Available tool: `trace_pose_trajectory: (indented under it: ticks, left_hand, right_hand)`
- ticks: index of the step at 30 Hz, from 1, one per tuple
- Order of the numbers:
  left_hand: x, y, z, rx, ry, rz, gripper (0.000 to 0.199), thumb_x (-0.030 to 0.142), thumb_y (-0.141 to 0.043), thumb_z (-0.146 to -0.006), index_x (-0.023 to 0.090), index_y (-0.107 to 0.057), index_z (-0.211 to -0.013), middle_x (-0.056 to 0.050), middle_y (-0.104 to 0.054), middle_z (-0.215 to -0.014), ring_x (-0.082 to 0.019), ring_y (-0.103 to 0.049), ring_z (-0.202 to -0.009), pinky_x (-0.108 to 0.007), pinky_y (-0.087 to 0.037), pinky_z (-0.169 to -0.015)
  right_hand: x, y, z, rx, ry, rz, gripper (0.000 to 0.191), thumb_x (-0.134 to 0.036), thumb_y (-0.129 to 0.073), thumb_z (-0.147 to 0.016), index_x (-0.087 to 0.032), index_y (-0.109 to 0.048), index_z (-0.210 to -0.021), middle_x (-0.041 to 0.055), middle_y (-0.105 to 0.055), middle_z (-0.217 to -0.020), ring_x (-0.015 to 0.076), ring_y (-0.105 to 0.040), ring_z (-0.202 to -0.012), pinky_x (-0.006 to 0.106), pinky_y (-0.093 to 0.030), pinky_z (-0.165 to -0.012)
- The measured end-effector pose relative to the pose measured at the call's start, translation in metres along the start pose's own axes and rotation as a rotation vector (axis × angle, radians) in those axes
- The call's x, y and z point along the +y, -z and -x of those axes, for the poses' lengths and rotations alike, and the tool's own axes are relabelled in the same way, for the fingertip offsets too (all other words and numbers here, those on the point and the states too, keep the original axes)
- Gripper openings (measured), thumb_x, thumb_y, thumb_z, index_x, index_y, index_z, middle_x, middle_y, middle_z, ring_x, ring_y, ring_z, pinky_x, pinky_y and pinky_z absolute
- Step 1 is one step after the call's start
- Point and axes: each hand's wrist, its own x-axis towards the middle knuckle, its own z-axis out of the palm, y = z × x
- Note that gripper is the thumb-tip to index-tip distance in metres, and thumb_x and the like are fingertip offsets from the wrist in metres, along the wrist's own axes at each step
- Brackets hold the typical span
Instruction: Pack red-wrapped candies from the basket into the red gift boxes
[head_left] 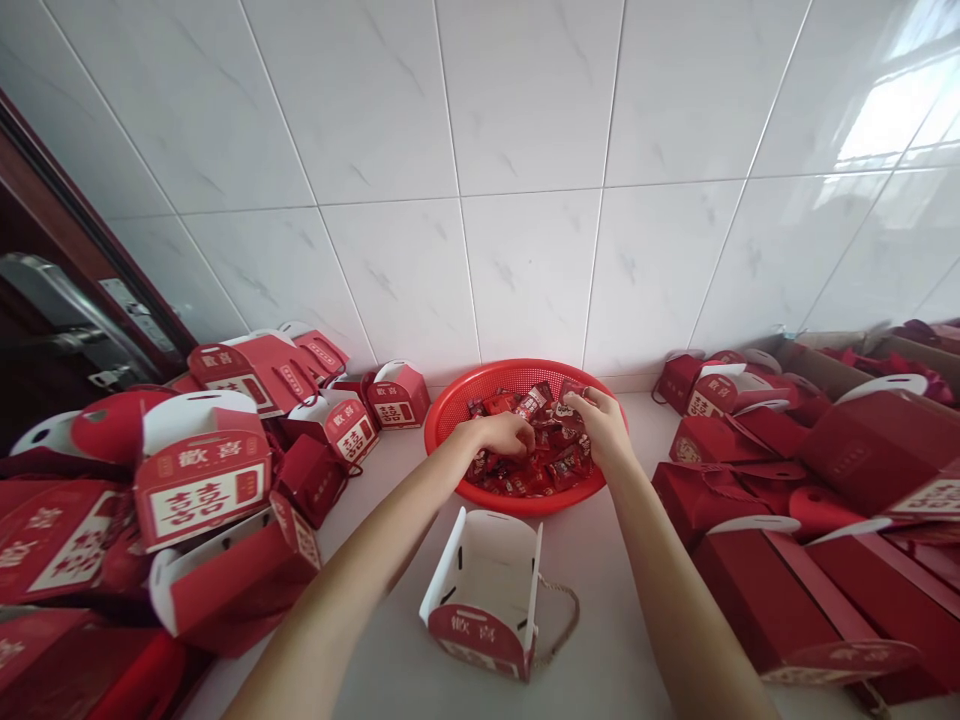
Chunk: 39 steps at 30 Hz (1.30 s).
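Observation:
A red plastic basket [442, 400] with perforated sides holds a heap of red-wrapped candies [551, 440]. My left hand [508, 436] reaches into the heap, its fingers curled down among the wrappers; what they grip is hidden. At the basket's right side my right hand [606, 425] is closed, thumb and fingers pinching a small wrapped candy [574, 388]. In front of the basket, between my forearms, stands an open red-and-white gift box [484, 570]. Its white inside shows no contents, and a twine handle [574, 610] lies out to its right.
Several red gift boxes [202, 480] are piled on the left, some open. More red boxes [787, 590] crowd the right, with a cardboard carton [817, 370] behind them. A white tiled wall [525, 270] rises behind the basket. A door handle [67, 300] is at far left.

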Motion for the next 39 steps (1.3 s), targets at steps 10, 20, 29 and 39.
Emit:
trace_pose_trajectory:
  ticks: [10,20,29,39]
  left_hand:
    - [0.023,-0.012,-0.002,-0.144,-0.099,-0.270,0.065,0.029,-0.081,-0.054,0.031,-0.071,-0.118,-0.006,-0.065,-0.122,-0.029,-0.064,-0.101,-0.033,-0.051,-0.082]
    - [0.017,-0.008,-0.002,-0.046,-0.132,-0.141,0.019,0.019,-0.065,-0.074,0.022,-0.075,-0.089,0.000,-0.073,-0.085,-0.017,-0.065,-0.076,-0.023,-0.046,-0.063]
    - [0.011,-0.011,-0.009,0.187,-0.169,-0.085,0.042,-0.001,-0.055,-0.070,0.021,-0.078,-0.098,-0.005,-0.072,-0.105,-0.020,-0.067,-0.093,-0.023,-0.050,-0.074]
    - [0.003,-0.005,-0.007,0.323,-0.132,0.022,0.044,-0.003,-0.050,-0.077,0.021,-0.075,-0.105,-0.001,-0.076,-0.110,-0.017,-0.069,-0.104,-0.022,-0.052,-0.089]
  right_hand:
    - [0.000,0.001,0.001,-0.005,-0.012,0.004,0.018,-0.032,-0.074,-0.060,-0.020,-0.062,-0.067,-0.0007,-0.067,-0.064,0.0163,-0.063,-0.061,0.028,-0.053,-0.058]
    - [0.000,0.000,-0.001,-0.017,-0.013,0.016,0.019,-0.033,-0.074,-0.061,-0.020,-0.062,-0.067,-0.0004,-0.067,-0.066,0.0165,-0.063,-0.062,0.028,-0.053,-0.059]
    - [0.003,0.002,-0.003,-0.013,0.014,0.039,0.021,-0.034,-0.074,-0.061,-0.021,-0.057,-0.064,-0.0014,-0.063,-0.060,0.0159,-0.060,-0.058,0.027,-0.048,-0.054]
    - [0.003,0.002,-0.003,-0.010,0.021,0.039,0.022,-0.036,-0.075,-0.061,-0.020,-0.060,-0.064,-0.0004,-0.065,-0.062,0.0159,-0.060,-0.059,0.028,-0.049,-0.056]
